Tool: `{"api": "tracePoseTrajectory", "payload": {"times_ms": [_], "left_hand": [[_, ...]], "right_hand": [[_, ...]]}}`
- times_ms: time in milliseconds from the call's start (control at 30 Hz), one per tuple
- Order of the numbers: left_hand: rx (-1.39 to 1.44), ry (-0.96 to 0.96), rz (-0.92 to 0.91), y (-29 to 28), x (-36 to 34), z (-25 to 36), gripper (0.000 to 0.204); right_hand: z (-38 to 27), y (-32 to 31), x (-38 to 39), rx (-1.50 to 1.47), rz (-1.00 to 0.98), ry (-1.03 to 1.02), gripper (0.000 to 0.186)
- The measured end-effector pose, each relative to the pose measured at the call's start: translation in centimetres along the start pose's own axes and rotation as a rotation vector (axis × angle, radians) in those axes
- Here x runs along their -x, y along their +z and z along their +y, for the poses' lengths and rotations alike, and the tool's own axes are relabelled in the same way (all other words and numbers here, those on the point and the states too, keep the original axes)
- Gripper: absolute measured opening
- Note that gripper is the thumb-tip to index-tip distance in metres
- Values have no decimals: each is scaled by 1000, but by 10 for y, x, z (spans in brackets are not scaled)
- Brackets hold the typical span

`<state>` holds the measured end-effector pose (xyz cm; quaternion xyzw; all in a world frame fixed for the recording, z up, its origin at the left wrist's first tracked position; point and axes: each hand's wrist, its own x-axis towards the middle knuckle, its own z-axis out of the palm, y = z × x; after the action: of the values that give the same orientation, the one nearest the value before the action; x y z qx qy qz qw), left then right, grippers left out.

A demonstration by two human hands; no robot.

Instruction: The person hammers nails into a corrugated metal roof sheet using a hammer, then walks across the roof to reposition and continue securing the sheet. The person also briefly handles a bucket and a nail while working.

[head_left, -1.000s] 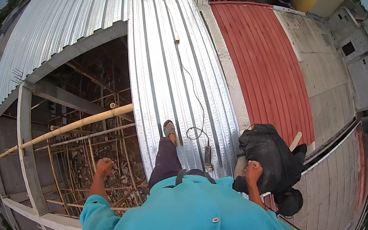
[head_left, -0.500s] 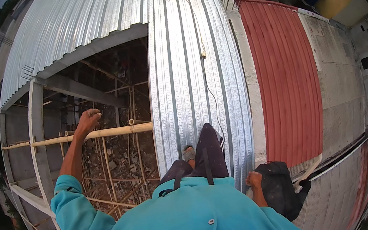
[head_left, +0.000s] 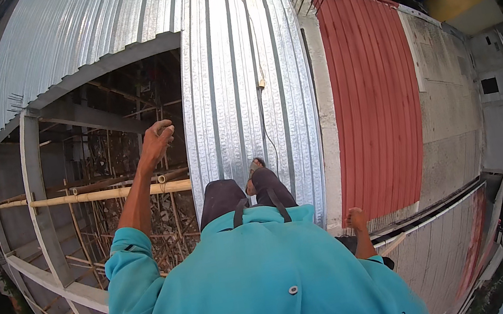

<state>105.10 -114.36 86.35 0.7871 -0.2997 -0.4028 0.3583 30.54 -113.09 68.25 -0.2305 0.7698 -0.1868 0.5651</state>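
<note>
My left hand (head_left: 157, 143) is raised over the gap in the roof, above the bamboo pole (head_left: 111, 194). Its fingers are curled in loosely and nothing shows in them. On the other side, my right hand (head_left: 356, 219) is closed, out past the edge of the metal sheets. A dark bag-like thing (head_left: 348, 244) lies just below that hand, mostly covered by my arm; whether the fingers grip part of it is hidden. Under me runs a strip of silver corrugated roofing (head_left: 217, 109), with my sandalled foot (head_left: 256, 168) on it.
To the left, a deep opening drops to rubble, crossed by bamboo scaffolding and a concrete beam (head_left: 59, 282). A dark cable with a yellowish connector (head_left: 262, 83) runs along the sheets. Past a concrete wall top (head_left: 324, 111) lies a lower red roof (head_left: 371, 97).
My body has moved forward along the sheets, with the legs mid-stride. My left hand has swung rightward and up; my right hand has risen slightly, and the dark bag-like thing is now mostly hidden.
</note>
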Motion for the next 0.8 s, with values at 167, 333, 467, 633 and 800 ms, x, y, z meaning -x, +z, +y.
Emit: {"api": "tracePoseTrajectory", "payload": {"times_ms": [167, 333, 467, 633, 800], "left_hand": [[152, -396, 32, 46, 29, -156, 58], [76, -717, 89, 58, 87, -299, 37], [99, -790, 157, 62, 65, -306, 33], [328, -684, 237, 32, -55, -223, 30], [101, -306, 131, -67, -216, -113, 53]], "right_hand": [[-124, -52, -35, 184, 31, -212, 30], [-183, -34, -77, 115, 102, -249, 33], [-229, 44, -116, 105, -24, -293, 23], [-357, 225, -143, 224, -280, -237, 23], [-558, 409, -168, 523, -226, -447, 24]]}}
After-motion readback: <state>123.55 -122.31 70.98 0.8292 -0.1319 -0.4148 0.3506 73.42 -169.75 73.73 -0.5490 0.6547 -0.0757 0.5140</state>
